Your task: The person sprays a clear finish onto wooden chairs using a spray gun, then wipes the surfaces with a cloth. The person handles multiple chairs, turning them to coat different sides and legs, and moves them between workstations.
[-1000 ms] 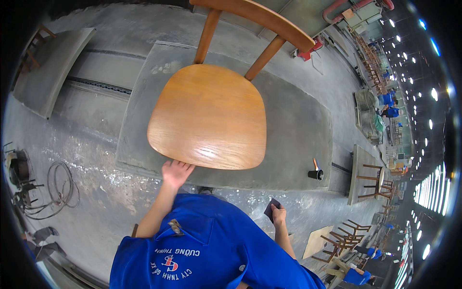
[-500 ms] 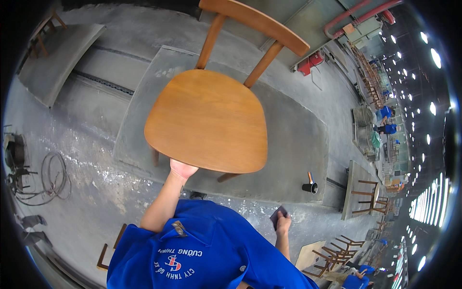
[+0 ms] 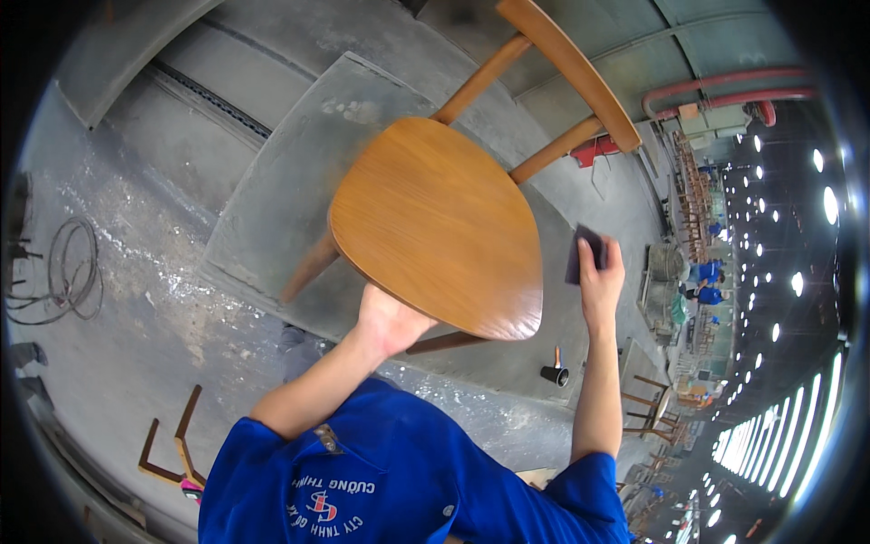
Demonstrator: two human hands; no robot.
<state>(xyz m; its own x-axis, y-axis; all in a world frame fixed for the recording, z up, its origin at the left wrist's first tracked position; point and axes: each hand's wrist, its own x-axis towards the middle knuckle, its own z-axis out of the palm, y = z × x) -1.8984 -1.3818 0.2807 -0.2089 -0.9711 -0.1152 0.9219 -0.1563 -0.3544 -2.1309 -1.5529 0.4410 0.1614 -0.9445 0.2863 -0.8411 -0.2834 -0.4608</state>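
Observation:
A brown wooden chair [image 3: 439, 227] with a rounded seat and a curved backrest is in front of me, tilted, over a grey slab [image 3: 245, 218]. My left hand [image 3: 391, 319] is under the seat's front edge, palm up. Its fingers are hidden beneath the wood and seem to grip the seat from below. Raised to the right of the seat, my right hand [image 3: 603, 283] pinches a dark, flat piece of sandpaper [image 3: 580, 249] between thumb and fingers, apart from the chair. Whether every chair leg rests on the slab is hidden.
A black cup [image 3: 555, 375] with an orange-handled tool stands on the slab at the right. Chair parts [image 3: 177, 444] lie at lower left, and a coiled hose [image 3: 72, 272] is on the floor. More chairs [image 3: 651, 408] and people are farther right.
My right hand has risen from low beside my body to the right of the seat, carrying the sandpaper. The chair now appears turned clockwise and farther right, my left hand still under it.

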